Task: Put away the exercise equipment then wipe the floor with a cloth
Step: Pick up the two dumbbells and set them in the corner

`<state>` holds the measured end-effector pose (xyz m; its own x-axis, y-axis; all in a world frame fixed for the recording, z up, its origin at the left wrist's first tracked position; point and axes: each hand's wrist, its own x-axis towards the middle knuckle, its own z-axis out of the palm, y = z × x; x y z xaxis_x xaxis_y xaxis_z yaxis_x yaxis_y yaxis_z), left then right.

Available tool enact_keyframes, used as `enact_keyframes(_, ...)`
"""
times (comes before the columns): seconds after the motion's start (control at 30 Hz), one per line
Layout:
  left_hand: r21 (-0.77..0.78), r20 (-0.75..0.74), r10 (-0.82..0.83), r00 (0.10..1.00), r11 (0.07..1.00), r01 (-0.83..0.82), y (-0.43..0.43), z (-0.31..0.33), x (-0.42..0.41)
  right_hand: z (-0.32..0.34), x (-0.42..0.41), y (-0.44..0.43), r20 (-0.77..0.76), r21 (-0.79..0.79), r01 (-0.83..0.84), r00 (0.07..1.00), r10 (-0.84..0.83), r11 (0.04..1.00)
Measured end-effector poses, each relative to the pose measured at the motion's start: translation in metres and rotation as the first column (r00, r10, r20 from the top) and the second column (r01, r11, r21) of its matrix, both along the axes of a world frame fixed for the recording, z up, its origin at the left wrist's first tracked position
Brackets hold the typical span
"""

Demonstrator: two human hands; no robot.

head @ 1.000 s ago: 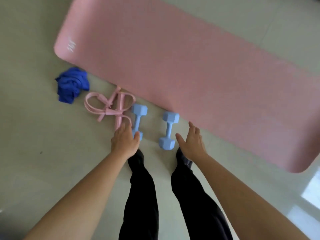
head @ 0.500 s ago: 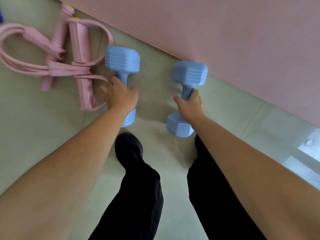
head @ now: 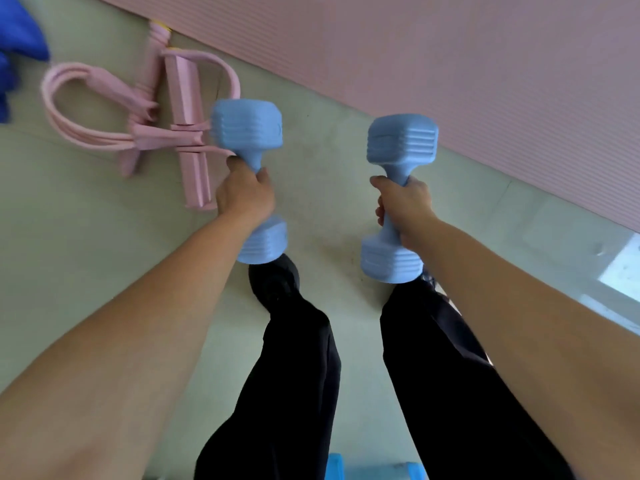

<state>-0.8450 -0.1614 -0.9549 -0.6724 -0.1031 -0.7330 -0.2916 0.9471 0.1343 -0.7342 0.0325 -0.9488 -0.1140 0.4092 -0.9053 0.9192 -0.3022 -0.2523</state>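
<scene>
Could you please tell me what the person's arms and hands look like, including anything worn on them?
The left hand and the right hand are bare, without gloves. The left forearm and right forearm are uncovered up to the picture's edge: no sleeve, watch or bracelet shows. Rings cannot be ruled out, as the fingers are mostly hidden. The legs wear black trousers.

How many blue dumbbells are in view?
2. The left dumbbell is gripped by the left hand, beside the pink resistance band; the right dumbbell by the right hand, nearer the pink mat.
</scene>
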Motion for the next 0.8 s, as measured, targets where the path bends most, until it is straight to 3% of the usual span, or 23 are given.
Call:
enact_keyframes(0.2,0.223,0.048,0.264,0.963,0.937,-0.268,-0.008,0.135,0.043,0.124,0.024,-0.001,0.036,-0.004,0.030,0.999,-0.030,1.000)
enact_keyframes(0.37,0.377,0.134,0.396,0.909,0.827,-0.416,0.008,0.274,0.049,0.248,0.021,0.004,-0.039,-0.062,0.080,0.996,-0.082,0.995)
enact_keyframes(0.6,0.582,0.034,0.326,0.945,0.762,-0.284,0.037,0.517,0.041,0.492,0.036,0.025,-0.195,0.024,0.114,0.975,-0.107,0.993)
enact_keyframes(0.8,0.762,-0.016,0.246,0.969,0.630,-0.148,0.082,0.676,0.073,0.640,0.104,0.042,-0.358,0.148,0.313,0.901,-0.244,0.938)
